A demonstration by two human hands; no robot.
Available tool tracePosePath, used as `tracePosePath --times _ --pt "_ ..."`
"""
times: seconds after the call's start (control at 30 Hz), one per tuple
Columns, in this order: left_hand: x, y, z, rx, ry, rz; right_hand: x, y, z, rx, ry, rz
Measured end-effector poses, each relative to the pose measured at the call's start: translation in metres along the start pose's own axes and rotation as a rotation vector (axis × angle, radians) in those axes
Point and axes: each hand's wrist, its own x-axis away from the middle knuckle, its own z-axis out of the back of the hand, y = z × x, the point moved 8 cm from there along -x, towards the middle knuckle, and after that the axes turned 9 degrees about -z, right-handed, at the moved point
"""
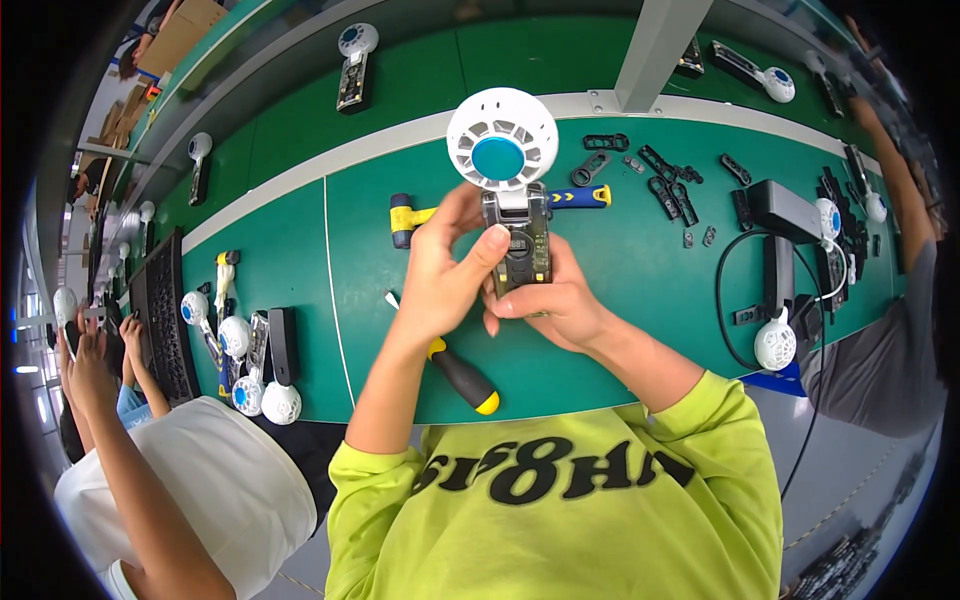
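A handheld fan (502, 140) with a round white vented head, a blue centre and a dark see-through handle is held upright in front of me. My left hand (445, 265) grips the handle's left side, its thumb pressed on the front near a small display. Around the lower end of the handle my right hand (560, 300) is closed, thumb across the front. Behind the hands lies a hammer (402, 220) with a yellow and dark blue head; my hands and the fan hide part of its shaft. Below my left wrist rests a screwdriver (468, 380) with a black and yellow handle.
Several black plastic pieces (672, 200) lie at the far right of the green table (640, 300). A grey box-like device (785, 210) with a black cable stands at right. More fans (283, 400) sit at left. People work on both sides; a grey post (660, 50) rises behind.
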Motion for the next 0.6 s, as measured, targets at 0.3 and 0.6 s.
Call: tracePosePath --times 0.3,0.6 --pt "0.014 -0.013 -0.019 0.381 0.001 0.188 0.005 0.020 -0.006 -0.239 -0.003 -0.143" --pt "0.013 0.007 0.036 0.493 0.316 -0.039 -0.012 -0.034 -0.018 0.678 0.031 0.100"
